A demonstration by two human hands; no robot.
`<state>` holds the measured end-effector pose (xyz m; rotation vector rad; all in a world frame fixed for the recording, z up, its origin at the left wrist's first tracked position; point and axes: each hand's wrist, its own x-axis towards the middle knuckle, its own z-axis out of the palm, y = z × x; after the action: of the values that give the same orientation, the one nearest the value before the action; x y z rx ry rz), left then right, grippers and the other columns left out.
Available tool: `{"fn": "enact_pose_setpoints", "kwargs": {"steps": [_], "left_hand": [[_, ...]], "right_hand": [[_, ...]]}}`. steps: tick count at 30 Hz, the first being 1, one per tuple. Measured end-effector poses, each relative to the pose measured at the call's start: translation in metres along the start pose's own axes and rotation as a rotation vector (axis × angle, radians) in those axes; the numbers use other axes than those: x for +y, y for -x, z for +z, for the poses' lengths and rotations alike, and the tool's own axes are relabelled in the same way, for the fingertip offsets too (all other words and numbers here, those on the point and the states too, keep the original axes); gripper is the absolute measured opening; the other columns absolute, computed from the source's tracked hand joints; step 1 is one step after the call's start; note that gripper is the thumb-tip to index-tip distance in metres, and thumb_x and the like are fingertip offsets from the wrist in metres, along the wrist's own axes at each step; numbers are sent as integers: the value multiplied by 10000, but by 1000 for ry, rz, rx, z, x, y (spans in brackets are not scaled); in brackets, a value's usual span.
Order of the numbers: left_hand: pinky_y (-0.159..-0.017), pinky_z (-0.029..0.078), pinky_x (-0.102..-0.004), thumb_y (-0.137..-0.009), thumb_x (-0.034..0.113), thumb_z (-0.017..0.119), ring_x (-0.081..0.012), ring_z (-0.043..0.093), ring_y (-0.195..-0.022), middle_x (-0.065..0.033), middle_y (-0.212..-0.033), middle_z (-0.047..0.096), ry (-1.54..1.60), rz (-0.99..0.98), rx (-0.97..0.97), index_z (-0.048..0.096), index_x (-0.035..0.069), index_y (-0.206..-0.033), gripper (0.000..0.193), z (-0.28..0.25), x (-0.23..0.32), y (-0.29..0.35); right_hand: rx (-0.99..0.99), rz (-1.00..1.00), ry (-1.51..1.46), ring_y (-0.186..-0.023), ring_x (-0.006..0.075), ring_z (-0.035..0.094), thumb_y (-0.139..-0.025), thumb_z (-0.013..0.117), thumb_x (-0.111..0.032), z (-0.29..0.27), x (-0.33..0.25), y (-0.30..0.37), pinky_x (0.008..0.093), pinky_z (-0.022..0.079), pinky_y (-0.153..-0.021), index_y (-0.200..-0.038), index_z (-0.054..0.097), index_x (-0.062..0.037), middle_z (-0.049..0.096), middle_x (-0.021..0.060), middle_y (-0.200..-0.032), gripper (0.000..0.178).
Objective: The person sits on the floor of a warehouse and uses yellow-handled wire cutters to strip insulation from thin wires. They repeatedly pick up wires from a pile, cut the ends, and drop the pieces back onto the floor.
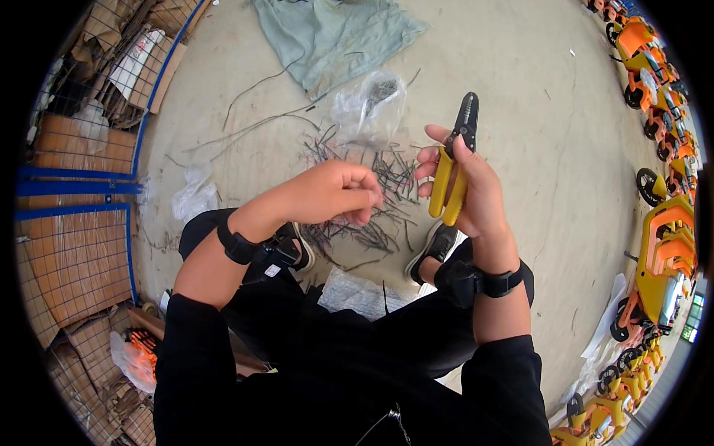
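In my right hand [482,195] is a pair of wire strippers [458,189] with yellow handles and black jaws, which point up and away from me. The thumb lies along the tool near its pivot, and the handles sit close together. To the left, my left hand [323,193] is closed, its fingers curled toward the thumb; anything between the fingertips is hidden. Below both hands, many short dark wire pieces [372,236] lie scattered on the floor between my feet. A clear plastic bag [370,104] with dark bits in it lies just beyond them.
A grey-green cloth sack [338,41] lies at the far side, with long loose wires [253,126] near it. Blue-framed mesh cages [78,253] of cardboard line the left. Yellow and orange small bikes [666,245] stand along the right. Bubble wrap [361,291] lies close in front of me.
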<state>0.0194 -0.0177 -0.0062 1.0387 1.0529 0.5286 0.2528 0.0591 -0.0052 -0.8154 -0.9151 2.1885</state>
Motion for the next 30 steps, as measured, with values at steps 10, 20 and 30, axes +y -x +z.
{"fn": "enact_pose_setpoints", "kwargs": {"steps": [10, 20, 30], "left_hand": [[-533, 329, -189, -1008, 275, 496, -17, 387, -573, 60, -643, 464, -62, 223, 346, 638, 20, -1031, 293, -4, 3, -4], [-548, 347, -198, -998, 219, 508, -21, 410, -596, 62, -649, 479, -150, 368, 524, 658, 26, -997, 244, -5, 1, 0], [-579, 407, -243, -974, 149, 531, -71, 488, -640, -21, -718, 579, -330, 399, 508, 636, -3, -942, 188, 0, -3, -6]], "right_hand": [[-70, 177, 226, -994, 194, 586, -1003, 432, -436, 27, 12, 2, 344, 472, -848, -1392, 361, 7, 583, 109, -1093, 594], [-188, 329, 363, -1085, 186, 546, -987, 430, -509, 33, 24, 11, 336, 429, -905, -1442, 314, -13, 559, 87, -1162, 683], [-191, 253, 432, -1011, 172, 572, -1009, 467, -386, 36, 32, 12, 309, 449, -888, -1414, 337, 19, 587, 97, -1093, 587]]}}
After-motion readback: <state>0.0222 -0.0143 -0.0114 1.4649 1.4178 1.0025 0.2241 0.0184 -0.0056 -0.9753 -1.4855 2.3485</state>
